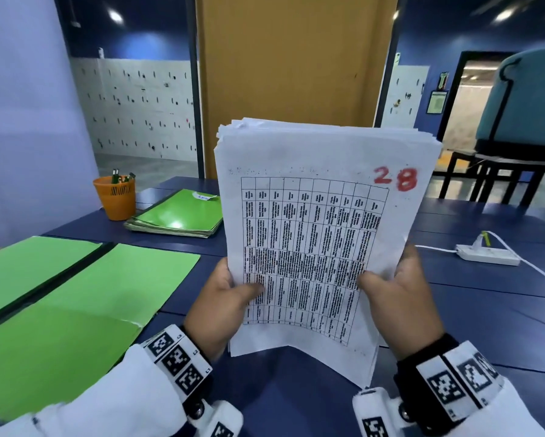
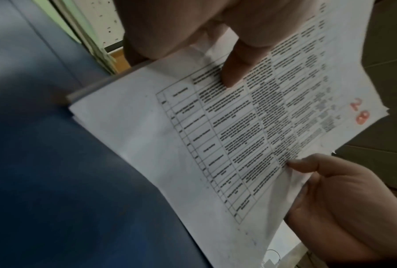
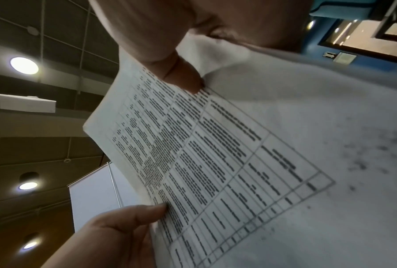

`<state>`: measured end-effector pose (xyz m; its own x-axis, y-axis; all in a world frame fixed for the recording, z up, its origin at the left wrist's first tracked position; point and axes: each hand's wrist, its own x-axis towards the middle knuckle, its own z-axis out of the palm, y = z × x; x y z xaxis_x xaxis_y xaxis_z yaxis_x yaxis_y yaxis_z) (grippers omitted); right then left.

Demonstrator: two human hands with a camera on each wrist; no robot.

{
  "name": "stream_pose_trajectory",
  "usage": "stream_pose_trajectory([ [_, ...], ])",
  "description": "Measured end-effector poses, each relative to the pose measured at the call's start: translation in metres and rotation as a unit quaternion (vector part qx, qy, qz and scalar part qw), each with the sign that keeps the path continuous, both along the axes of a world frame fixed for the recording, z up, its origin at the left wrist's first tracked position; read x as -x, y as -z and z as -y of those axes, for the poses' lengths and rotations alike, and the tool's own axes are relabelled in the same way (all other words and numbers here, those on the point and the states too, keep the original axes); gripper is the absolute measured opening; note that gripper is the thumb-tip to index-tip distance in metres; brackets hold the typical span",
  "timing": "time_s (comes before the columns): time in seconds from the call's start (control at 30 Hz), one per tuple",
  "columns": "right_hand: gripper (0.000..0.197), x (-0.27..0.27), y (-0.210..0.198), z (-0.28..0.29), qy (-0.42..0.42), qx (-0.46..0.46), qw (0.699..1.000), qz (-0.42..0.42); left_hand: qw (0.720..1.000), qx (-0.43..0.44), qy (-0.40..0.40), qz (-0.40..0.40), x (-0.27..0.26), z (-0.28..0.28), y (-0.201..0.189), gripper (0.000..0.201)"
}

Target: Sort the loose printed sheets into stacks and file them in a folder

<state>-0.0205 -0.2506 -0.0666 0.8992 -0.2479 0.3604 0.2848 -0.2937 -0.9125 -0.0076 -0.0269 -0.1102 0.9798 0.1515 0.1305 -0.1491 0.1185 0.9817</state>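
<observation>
I hold a thick stack of printed sheets point(image 1: 318, 222) upright above the blue table point(image 1: 454, 310); the top page shows a table and a red "28". My left hand point(image 1: 223, 298) grips the stack's lower left edge, thumb on the front. My right hand point(image 1: 400, 294) grips the lower right edge, thumb pressed on the print. The left wrist view shows the same stack of sheets point(image 2: 227, 136) with my left hand point(image 2: 215, 36) and right hand point(image 2: 330, 190) on it. The right wrist view shows the sheets point(image 3: 238, 154) pinched by my right hand point(image 3: 170, 45) and left hand point(image 3: 124, 226). An open green folder point(image 1: 75, 294) lies at the left.
A pile of closed green folders point(image 1: 176, 217) and an orange pen cup point(image 1: 116, 197) stand at the back left. A white power strip point(image 1: 488, 255) with its cable lies at the right. A chair point(image 1: 517, 121) stands beyond the table.
</observation>
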Motion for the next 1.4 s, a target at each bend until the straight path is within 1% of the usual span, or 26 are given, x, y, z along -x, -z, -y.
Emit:
stream_pose_trajectory([
  [0.07, 0.037, 0.001, 0.002, -0.001, -0.006, 0.011, 1.0, -0.013, 1.0, 0.006, 0.011, -0.011, -0.003, -0.002, 0.004, 0.049],
  [0.17, 0.039, -0.001, 0.003, -0.002, -0.002, 0.021, 1.0, -0.011, 0.999, 0.002, 0.027, -0.022, -0.005, -0.006, 0.006, 0.047],
  [0.27, 0.033, -0.002, 0.008, -0.003, 0.002, 0.016, 1.0, -0.006, 0.999, -0.008, 0.042, -0.031, -0.004, -0.007, 0.008, 0.044],
  [0.33, 0.033, -0.003, 0.01, -0.002, -0.005, 0.024, 1.0, -0.011, 0.998, -0.035, 0.036, -0.023, -0.003, -0.007, 0.009, 0.041],
  [0.43, 0.041, -0.001, 0.008, -0.001, -0.031, 0.064, 0.997, -0.022, 0.995, -0.095, 0.0, -0.011, 0.0, -0.007, 0.003, 0.034],
  [0.5, 0.04, 0.0, 0.004, -0.001, -0.036, 0.087, 0.995, -0.022, 0.992, -0.123, 0.004, -0.015, 0.002, -0.008, -0.004, 0.029],
  [0.57, 0.037, -0.003, 0.001, -0.002, -0.03, 0.086, 0.996, -0.023, 0.989, -0.148, 0.015, -0.023, 0.003, -0.013, -0.01, 0.027],
  [0.67, 0.035, -0.006, -0.006, -0.008, -0.035, 0.051, 0.998, -0.032, 0.99, -0.131, 0.03, -0.042, 0.004, -0.025, -0.024, 0.027],
  [0.73, 0.037, -0.007, -0.012, -0.015, -0.055, 0.024, 0.998, -0.028, 0.993, -0.089, 0.045, -0.061, 0.005, -0.035, -0.035, 0.031],
  [0.83, 0.039, -0.012, -0.018, -0.025, -0.074, 0.004, 0.997, -0.008, 0.991, -0.019, 0.096, -0.096, 0.006, -0.051, -0.043, 0.038],
  [0.9, 0.04, -0.016, -0.018, -0.032, -0.082, -0.007, 0.997, -0.01, 0.985, -0.021, 0.116, -0.122, 0.003, -0.061, -0.042, 0.04],
  [1.0, 0.042, -0.026, -0.009, -0.038, -0.103, -0.05, 0.992, -0.057, 0.982, -0.04, 0.122, -0.141, 0.0, -0.07, -0.043, 0.041],
  [1.07, 0.045, -0.03, -0.002, -0.041, -0.111, -0.08, 0.986, -0.095, 0.981, -0.049, 0.12, -0.142, 0.0, -0.07, -0.042, 0.037],
  [1.13, 0.047, -0.033, 0.004, -0.045, -0.098, -0.089, 0.985, -0.114, 0.983, -0.052, 0.106, -0.141, 0.002, -0.069, -0.041, 0.031],
  [1.27, 0.049, -0.033, -0.001, -0.052, -0.096, -0.158, 0.975, -0.126, 0.985, -0.033, 0.096, -0.139, 0.003, -0.07, -0.038, 0.033],
  [1.33, 0.052, -0.035, -0.005, -0.054, -0.124, -0.195, 0.964, -0.13, 0.986, -0.02, 0.098, -0.137, 0.004, -0.077, -0.041, 0.036],
  [1.4, 0.048, -0.038, -0.009, -0.061, -0.15, -0.22, 0.955, -0.131, 0.988, -0.011, 0.093, -0.126, 0.005, -0.088, -0.049, 0.039],
])
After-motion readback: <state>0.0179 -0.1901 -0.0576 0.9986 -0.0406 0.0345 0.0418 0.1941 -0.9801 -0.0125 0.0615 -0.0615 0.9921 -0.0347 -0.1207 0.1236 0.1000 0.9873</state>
